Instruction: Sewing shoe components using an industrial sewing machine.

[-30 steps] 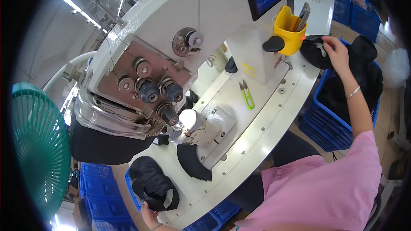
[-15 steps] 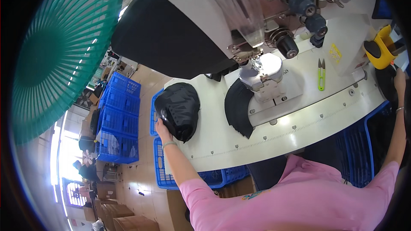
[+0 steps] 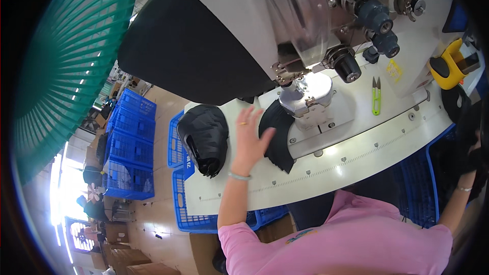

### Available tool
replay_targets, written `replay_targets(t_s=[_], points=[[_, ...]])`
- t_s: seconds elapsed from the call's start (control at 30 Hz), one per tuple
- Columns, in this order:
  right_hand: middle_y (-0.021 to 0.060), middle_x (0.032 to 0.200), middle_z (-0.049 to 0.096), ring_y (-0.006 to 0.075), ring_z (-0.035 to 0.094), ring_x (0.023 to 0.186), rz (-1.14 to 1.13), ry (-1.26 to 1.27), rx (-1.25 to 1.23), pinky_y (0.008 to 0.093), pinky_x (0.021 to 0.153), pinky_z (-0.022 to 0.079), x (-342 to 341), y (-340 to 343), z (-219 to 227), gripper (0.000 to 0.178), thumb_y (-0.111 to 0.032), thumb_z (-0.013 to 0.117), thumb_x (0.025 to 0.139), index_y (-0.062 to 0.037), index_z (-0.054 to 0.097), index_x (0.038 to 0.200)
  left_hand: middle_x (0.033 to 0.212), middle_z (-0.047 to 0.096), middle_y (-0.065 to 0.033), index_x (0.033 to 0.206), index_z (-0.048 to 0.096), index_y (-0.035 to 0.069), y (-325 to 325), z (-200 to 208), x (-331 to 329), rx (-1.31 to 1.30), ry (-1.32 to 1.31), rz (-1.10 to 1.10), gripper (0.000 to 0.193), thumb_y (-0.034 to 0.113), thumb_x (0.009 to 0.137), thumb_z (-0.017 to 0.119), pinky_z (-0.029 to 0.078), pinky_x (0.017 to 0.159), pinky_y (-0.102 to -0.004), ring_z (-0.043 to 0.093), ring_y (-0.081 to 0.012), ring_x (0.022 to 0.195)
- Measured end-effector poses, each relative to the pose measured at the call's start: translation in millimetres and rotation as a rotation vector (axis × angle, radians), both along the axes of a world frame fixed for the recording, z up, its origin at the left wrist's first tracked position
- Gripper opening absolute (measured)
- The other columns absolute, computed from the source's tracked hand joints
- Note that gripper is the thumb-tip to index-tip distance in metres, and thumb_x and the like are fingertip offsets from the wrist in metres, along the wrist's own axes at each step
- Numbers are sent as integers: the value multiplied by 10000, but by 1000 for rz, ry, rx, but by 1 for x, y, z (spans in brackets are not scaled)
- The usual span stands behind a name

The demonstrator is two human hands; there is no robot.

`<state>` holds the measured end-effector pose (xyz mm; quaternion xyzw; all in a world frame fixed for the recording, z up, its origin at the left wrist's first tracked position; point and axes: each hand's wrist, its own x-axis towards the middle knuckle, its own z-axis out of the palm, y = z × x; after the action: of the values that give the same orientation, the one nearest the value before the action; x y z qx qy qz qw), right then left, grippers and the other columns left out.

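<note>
My left hand (image 3: 249, 142) hovers over the white table of a sewing machine (image 3: 308, 97), fingers spread and holding nothing. To its left lies a pile of black shoe uppers (image 3: 204, 132), glossy at the front end. On its other side a fanned stack of curved black fabric pieces (image 3: 277, 137) rests against the machine's base. At the far right edge my right hand (image 3: 478, 155) is closed on a black fabric piece (image 3: 467, 135), which hides most of its fingers. The exact shape of that piece is hard to make out.
Green thread snips (image 3: 376, 97) lie on the table right of the machine. A yellow holder (image 3: 448, 66) stands at the back right. A green fan (image 3: 66, 56) looms at the left. Blue crates stand on the floor (image 3: 165, 193) and below the table (image 3: 420, 183).
My left hand has let go of the shoe uppers and moved right, its fingers spreading. My right hand has come nearer and lifted the black fabric piece at the right edge.
</note>
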<state>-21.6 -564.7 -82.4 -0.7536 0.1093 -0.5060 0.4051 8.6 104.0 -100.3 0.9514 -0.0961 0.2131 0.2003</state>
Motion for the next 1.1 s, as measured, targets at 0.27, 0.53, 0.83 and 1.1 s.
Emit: replay_targets(t_s=[0.27,0.53,0.83,1.1], points=[[164,1107,582,322,565,1013,738,-142,-580,380,867,462,37,208,34,312,-149,569,809,-15,683,1067,1478,377,-140,1346,472,97,-52,-32,20,210,119,26,527,210,863,647,203,1076,-666,292,-357,1399],[34,1139,598,221,566,1061,771,-422,-1030,367,861,491,89,336,48,382,-146,647,680,-199,688,1056,1418,445,-163,1447,356,17,-54,24,-7,-617,-63,-40,556,-16,913,506,357,1083,-438,466,-288,1308],[58,1228,549,262,496,1225,758,-227,-1156,498,981,391,85,341,51,402,-184,660,752,-177,627,1153,1224,585,-141,1168,649,-28,-110,86,-43,-322,-140,-154,371,0,798,676,505,845,-285,630,-236,1076],[97,1132,638,273,607,1065,853,-194,-1000,477,1027,396,82,344,55,412,-94,622,731,-128,649,1141,1079,678,-140,1000,718,13,-121,88,-30,-190,-258,-71,266,59,743,765,540,787,-316,684,-258,897]])
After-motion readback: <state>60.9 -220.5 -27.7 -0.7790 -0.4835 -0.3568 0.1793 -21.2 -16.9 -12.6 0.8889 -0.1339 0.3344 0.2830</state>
